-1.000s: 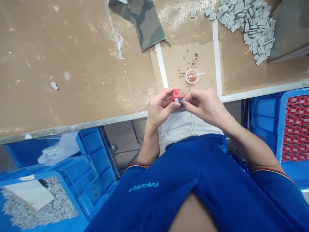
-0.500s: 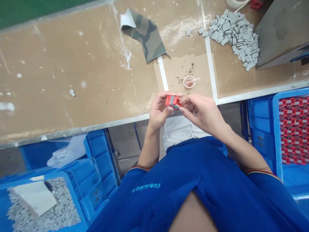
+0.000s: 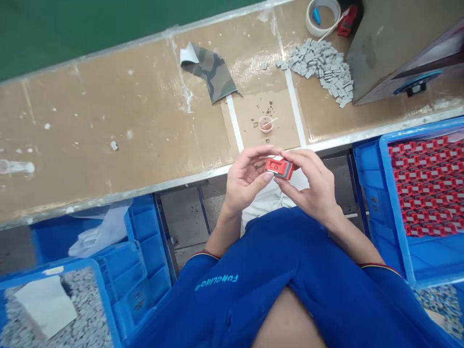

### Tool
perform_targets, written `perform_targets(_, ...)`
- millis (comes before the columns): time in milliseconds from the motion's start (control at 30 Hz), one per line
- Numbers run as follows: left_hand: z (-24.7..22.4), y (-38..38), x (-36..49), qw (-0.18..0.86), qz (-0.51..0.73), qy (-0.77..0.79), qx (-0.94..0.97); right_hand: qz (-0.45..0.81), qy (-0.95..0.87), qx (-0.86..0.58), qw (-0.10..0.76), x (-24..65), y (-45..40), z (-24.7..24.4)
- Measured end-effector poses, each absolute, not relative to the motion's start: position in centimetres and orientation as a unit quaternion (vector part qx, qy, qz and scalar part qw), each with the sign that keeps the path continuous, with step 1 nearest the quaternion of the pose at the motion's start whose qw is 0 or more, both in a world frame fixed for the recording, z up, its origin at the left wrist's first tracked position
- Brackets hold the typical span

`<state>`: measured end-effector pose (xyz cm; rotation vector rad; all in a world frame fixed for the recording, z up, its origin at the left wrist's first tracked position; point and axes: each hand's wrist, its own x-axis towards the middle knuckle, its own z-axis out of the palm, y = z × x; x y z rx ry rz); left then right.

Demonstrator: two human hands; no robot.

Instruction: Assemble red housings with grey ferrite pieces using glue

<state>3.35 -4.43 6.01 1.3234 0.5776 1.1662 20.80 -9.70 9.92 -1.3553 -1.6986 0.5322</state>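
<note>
A small red plastic block point(image 3: 279, 167) with a grey strip along one side sits between my hands, just past the table's front edge. My left hand point(image 3: 246, 179) holds it from the left, fingertips curled against its end. My right hand point(image 3: 308, 179) pinches the other end between thumb and fingers. Its underside is hidden. Straight ahead on the cardboard stands a small clear cup point(image 3: 266, 124) with reddish liquid and a thin white stick in it.
A heap of grey parts point(image 3: 319, 70) and a camouflage cloth point(image 3: 210, 77) lie on the brown table point(image 3: 108, 125). A tape roll point(image 3: 322, 17) stands far back. Blue crates hold red parts point(image 3: 427, 183) at right and grey parts point(image 3: 54, 309) at lower left.
The red block has turned in my fingers, showing a red face with the grey strip along its lower edge. My view has tilted farther out, showing more table and the green floor.
</note>
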Motion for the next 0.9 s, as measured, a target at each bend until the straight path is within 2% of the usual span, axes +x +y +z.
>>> perform_targets(200, 9.6, -3.5, 4.8, 0.566, 0.423, 0.227, 0.670, 0.140, -0.708, -0.584, 0.372, 22.2, -12.2, 13.8)
perform_targets(333, 11.6, -1.5, 5.8, 0.490, 0.313, 0.237, 0.778, 0.093, -0.667, -0.634, 0.380, 28.5, -13.4, 14.2)
perform_targets(433, 11.9, 1.3, 6.5, 0.428, 0.275, 0.265, 0.819, 0.022, -0.549, -0.742, 0.383, 37.3, -12.5, 12.3)
perform_targets(533, 11.9, 3.6, 7.4, 0.385, 0.243, 0.305, 0.837, 0.019, -0.424, -0.849, 0.315, 46.3, -9.5, 9.4)
perform_targets(633, 12.3, 4.7, 8.4, 0.351, 0.216, 0.334, 0.848, 0.024, -0.372, -0.877, 0.302, 52.5, -5.6, 6.5)
perform_targets(800, 13.3, 4.5, 10.4, 0.338, 0.191, 0.380, 0.840, -0.008, -0.315, -0.894, 0.319, 57.9, -2.7, 3.8)
perform_targets(900, 13.4, 4.6, 11.9, 0.338, 0.185, 0.405, 0.829, -0.007, -0.280, -0.918, 0.281, 61.1, -2.3, 2.7)
